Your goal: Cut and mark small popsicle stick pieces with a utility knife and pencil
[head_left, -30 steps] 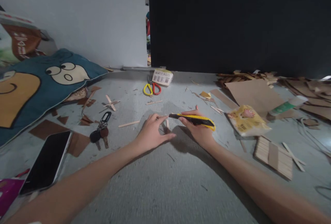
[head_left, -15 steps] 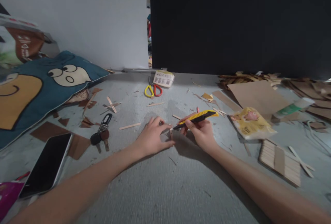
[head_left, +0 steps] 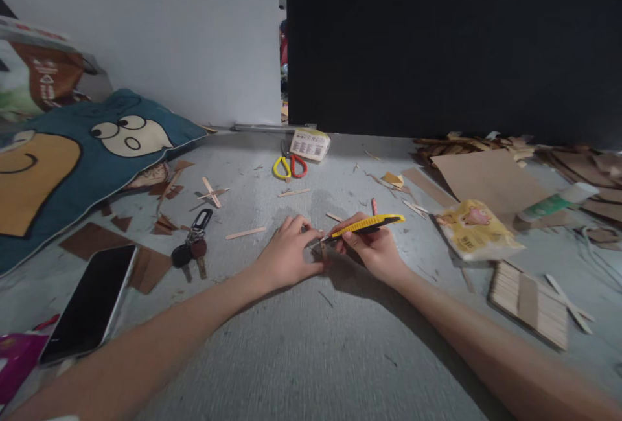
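In the middle of the table, my right hand (head_left: 376, 252) grips a yellow and black utility knife (head_left: 367, 225). The knife slants down to the left, and its blade tip meets a small brown piece (head_left: 323, 250) that looks like cardboard. My left hand (head_left: 290, 252) pinches that piece between thumb and fingers, the thumb on the near side. Part of the piece is hidden by the fingers. Just left of my left hand lies a wooden craft stick (head_left: 245, 233). Another stick (head_left: 334, 217) lies behind the knife.
Scissors (head_left: 290, 166) lie beyond my hands. Keys (head_left: 197, 249), a phone (head_left: 90, 304) and a blue cushion (head_left: 104, 168) are on the left. On the right are a yellow packet (head_left: 473, 230), a bundle of craft sticks (head_left: 503, 291), a glue stick (head_left: 558, 202) and cardboard (head_left: 486, 175).
The knife has tilted flatter, its rear end dropping slightly and its tip shifting left onto the small brown piece. My left hand keeps its pinch. The whole view has shifted a little.
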Demonstrator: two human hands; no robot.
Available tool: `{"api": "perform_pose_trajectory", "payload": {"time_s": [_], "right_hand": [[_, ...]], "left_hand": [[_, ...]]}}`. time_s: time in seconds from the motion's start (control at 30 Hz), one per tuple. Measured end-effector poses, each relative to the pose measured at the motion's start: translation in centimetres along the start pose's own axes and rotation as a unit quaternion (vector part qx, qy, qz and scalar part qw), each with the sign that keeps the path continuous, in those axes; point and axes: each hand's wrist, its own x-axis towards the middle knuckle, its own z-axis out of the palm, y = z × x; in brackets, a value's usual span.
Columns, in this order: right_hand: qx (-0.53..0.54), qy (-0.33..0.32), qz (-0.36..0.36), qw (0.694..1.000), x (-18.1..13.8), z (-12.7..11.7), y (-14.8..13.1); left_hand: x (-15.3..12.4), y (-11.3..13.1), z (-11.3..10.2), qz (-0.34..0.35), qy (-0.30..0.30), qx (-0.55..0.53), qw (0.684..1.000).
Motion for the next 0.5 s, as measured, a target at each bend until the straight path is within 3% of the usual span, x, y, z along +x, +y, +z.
{"api": "perform_pose_trajectory", "payload": {"time_s": [0.5], "right_hand": [[-0.047, -0.003, -0.034, 0.998, -0.02, 0.18, -0.41]], "left_hand": [[0.11, -0.04, 0.04, 0.002, 0.006, -0.011, 1.000]]}}
